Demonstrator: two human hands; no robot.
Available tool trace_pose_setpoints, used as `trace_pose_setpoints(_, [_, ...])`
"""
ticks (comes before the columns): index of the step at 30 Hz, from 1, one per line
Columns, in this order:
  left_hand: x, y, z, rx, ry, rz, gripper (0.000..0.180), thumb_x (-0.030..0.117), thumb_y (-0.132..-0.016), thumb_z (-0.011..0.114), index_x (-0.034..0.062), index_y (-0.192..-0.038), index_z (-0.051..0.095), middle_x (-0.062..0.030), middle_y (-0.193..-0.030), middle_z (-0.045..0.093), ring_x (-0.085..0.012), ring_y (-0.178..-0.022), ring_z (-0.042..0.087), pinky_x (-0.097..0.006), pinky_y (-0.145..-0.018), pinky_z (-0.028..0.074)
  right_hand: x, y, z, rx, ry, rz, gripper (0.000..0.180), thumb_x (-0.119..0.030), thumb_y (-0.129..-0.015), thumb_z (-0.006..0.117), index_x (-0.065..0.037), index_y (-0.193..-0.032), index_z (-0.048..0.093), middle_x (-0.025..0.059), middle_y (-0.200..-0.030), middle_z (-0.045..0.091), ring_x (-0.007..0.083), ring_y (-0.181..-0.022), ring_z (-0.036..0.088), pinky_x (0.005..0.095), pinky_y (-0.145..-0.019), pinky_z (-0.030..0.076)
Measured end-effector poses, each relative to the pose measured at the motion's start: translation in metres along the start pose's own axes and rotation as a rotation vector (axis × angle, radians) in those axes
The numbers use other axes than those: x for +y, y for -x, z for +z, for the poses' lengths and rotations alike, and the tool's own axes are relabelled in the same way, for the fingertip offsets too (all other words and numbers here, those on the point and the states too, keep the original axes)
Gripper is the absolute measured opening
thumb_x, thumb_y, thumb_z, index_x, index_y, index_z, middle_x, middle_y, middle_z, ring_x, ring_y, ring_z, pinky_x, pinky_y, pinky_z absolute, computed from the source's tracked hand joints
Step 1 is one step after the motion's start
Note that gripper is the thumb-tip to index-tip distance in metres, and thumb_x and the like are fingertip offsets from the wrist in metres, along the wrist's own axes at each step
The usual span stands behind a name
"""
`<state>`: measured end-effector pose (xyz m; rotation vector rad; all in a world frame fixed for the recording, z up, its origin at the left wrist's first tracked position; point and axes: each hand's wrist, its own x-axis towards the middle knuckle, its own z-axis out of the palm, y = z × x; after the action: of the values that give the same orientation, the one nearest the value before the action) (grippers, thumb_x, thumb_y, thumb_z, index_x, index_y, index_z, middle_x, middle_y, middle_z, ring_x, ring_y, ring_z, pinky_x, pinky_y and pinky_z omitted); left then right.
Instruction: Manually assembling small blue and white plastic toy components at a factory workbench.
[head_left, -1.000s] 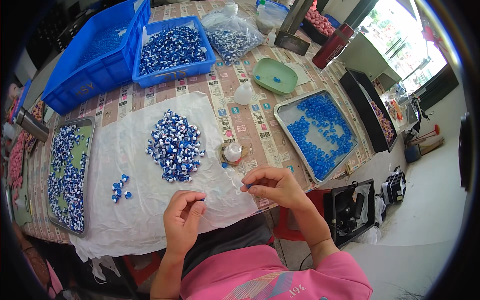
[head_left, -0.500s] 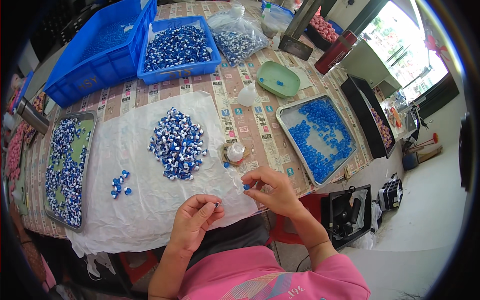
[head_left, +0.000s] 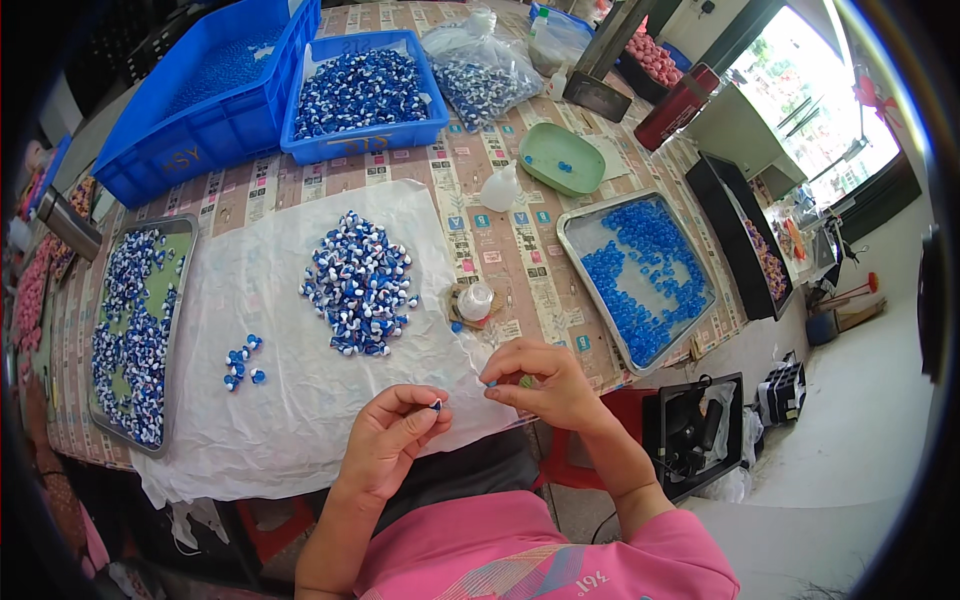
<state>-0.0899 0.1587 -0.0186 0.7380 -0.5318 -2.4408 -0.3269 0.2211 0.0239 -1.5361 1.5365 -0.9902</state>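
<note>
Piece [head_left: 436,405], one: small, blue and white. Located above the near right part of the sheet [head_left: 280,440]. Judged light, stiff and smooth, liable to slip if squeezed off-centre; best taken by its broad sides, with the tip left free.

Bead [head_left: 491,384], one: blue, mostly covered by fingers. Located just off the sheet's right edge. Judged light, hard and apt to roll; best gripped across its middle. Fragility could not be told.

Left hand [head_left: 395,430], one: raised over the sheet's near right part, thumb and forefinger pressed together on the piece, other fingers curled in behind. The left forearm [head_left: 342,520] was slanted up from the near side of the sheet.

Right hand [head_left: 545,385], one: held to the right of the sheet, the bead pinched at the fingertips, the back of the hand turned upward. The right forearm [head_left: 628,460] was angled in from the sheet's near right.

Surroundings: pile [head_left: 360,285] of blue-and-white pieces, heaped on the sheet; loose pieces [head_left: 237,369], laid toward its left; left tray [head_left: 178,243], set beside its left edge; pot [head_left: 474,300], white, placed just past its right edge; right tray [head_left: 645,288], bearing blue beads, stationed farther right of the sheet.
</note>
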Motion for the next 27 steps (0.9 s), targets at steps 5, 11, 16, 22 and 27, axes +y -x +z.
trace_pose_setpoints(5, [0.000, 0.000, -0.003, -0.025, 0.025, 0.021, 0.020, -0.001, -0.091, 0.066, 0.0038, -0.110, 0.062, -0.0091, -0.112, 0.067, -0.0174, -0.096, 0.069, -0.030, -0.087, 0.057, 0.004, 0.001, 0.005, 0.026, 0.020, -0.004, 0.022, -0.007, -0.077, 0.080, -0.007, -0.098, 0.075, 0.0057, -0.099, 0.069, 0.0176, -0.087, 0.065, 0.0283, -0.074, 0.050])
trace_pose_setpoints(11, [0.002, 0.000, -0.004, 0.002, 0.022, 0.017, 0.020, 0.000, -0.091, 0.066, 0.0040, -0.110, 0.062, -0.0091, -0.109, 0.068, -0.0174, -0.097, 0.069, -0.030, -0.088, 0.057, 0.004, -0.003, 0.012, 0.049, -0.064, 0.014, 0.022, -0.006, -0.078, 0.079, -0.006, -0.099, 0.075, 0.0056, -0.099, 0.069, 0.0164, -0.087, 0.065, 0.0279, -0.074, 0.051])
trace_pose_setpoints(16, [0.003, 0.001, -0.008, -0.009, 0.030, 0.018, 0.019, 0.000, -0.091, 0.065, 0.0042, -0.110, 0.062, -0.0088, -0.109, 0.068, -0.0170, -0.096, 0.069, -0.029, -0.087, 0.057, 0.006, -0.003, 0.015, 0.022, -0.151, 0.087, 0.023, -0.003, -0.079, 0.078, -0.005, -0.101, 0.075, 0.0064, -0.097, 0.069, 0.0155, -0.088, 0.065, 0.0269, -0.074, 0.051])
trace_pose_setpoints(22, [0.007, 0.004, -0.010, -0.006, 0.037, 0.023, 0.018, 0.001, -0.092, 0.065, 0.0038, -0.110, 0.063, -0.0089, -0.108, 0.069, -0.0167, -0.094, 0.070, -0.028, -0.085, 0.057, 0.002, -0.006, 0.015, 0.051, -0.163, 0.063, 0.020, 0.002, -0.080, 0.075, -0.003, -0.100, 0.074, 0.0060, -0.101, 0.067, 0.0117, -0.091, 0.065, 0.0232, -0.074, 0.052])
trace_pose_setpoints(27, [0.008, 0.006, -0.009, 0.009, 0.053, 0.023, 0.017, 0.002, -0.093, 0.064, 0.0031, -0.110, 0.063, -0.0099, -0.106, 0.069, -0.0170, -0.094, 0.070, -0.028, -0.085, 0.057, -0.002, -0.016, 0.005, 0.241, -0.078, 0.055, 0.017, 0.002, -0.082, 0.074, -0.002, -0.098, 0.074, 0.0052, -0.102, 0.066, 0.0102, -0.085, 0.065, 0.0219, -0.071, 0.052])
